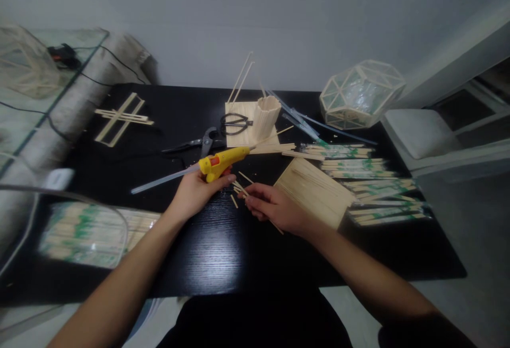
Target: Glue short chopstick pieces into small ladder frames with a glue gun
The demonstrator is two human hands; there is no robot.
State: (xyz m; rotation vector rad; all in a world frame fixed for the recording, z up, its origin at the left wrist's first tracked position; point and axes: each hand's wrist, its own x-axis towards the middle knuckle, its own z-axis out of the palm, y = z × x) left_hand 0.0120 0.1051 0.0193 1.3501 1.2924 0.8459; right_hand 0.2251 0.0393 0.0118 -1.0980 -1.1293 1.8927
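Note:
My left hand is closed round the handle of a yellow glue gun, whose nozzle points right. A long translucent glue stick sticks out of its back. Pinched between the fingers of my right hand is a thin wooden stick. Short cut stick pieces lie by its fingertips on the black table. Beyond the glue gun, a cup-like cylinder of sticks stands on a square wooden base. A flat stick panel lies beside my right hand.
Black-handled scissors rest on the base, pliers beside it. Stick bundles line the right side; a bagged pack lies left. A crossed stick frame and faceted wooden polyhedron stand at the back. A cable crosses the left side.

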